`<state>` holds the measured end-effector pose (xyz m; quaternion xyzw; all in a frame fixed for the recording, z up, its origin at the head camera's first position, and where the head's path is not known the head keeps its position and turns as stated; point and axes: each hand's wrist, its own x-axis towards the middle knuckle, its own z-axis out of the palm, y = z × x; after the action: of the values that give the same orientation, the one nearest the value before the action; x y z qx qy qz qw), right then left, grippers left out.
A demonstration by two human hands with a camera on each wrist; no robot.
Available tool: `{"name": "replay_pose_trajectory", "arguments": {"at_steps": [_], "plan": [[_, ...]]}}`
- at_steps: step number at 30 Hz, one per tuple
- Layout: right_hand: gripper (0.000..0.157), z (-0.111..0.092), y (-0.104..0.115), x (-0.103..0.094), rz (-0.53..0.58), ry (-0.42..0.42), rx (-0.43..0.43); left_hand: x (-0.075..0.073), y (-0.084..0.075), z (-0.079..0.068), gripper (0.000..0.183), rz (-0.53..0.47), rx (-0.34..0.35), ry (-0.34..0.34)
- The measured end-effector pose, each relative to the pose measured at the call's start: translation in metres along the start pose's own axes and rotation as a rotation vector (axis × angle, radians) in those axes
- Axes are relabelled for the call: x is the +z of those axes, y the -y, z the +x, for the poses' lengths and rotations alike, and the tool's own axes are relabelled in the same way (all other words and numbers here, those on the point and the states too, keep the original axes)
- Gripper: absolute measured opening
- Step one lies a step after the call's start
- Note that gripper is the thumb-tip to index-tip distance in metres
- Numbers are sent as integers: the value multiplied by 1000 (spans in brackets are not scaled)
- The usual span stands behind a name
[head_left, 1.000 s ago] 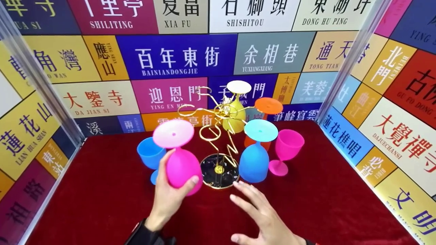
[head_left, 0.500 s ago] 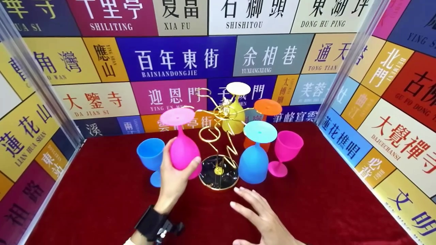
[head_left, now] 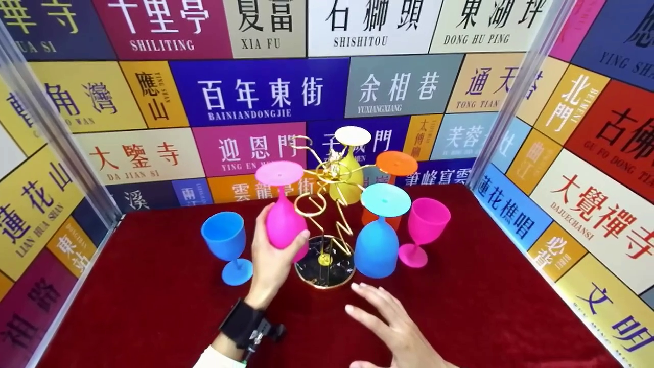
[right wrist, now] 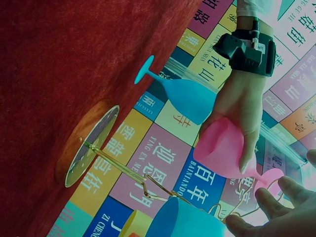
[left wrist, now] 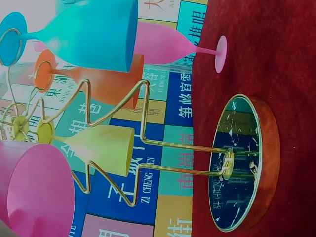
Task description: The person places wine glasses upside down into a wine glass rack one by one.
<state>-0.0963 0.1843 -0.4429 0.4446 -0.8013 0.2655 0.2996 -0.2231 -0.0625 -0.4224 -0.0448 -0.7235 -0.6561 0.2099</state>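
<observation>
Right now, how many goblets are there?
6. On the cloth: an upright blue goblet left, an upright pink goblet right. Upside down on the gold rack: yellow goblet, orange goblet, hanging blue goblet. In the left hand: inverted pink goblet.

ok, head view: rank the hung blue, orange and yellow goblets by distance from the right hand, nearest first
From the right hand:
1. Hung blue goblet: front right of the stand.
2. Orange goblet: behind the blue one, partly hidden.
3. Yellow goblet: at the back.
</observation>
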Motion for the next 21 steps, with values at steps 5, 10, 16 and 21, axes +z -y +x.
{"name": "replay_pose_trajectory", "arguments": {"at_steps": [5,10,16,21], "plan": [[68,-3,-2,0,-16,-5,-4,9,1,4,85,55,47,2],[68,-4,-4,1,-28,-22,-24,18,-1,6,88,154,103,19],[68,-6,-4,2,-32,-17,-2,27,-3,4,85,153,148,63],[69,-6,-6,2,-35,-37,-23,30,-4,1,85,130,153,88]]}}
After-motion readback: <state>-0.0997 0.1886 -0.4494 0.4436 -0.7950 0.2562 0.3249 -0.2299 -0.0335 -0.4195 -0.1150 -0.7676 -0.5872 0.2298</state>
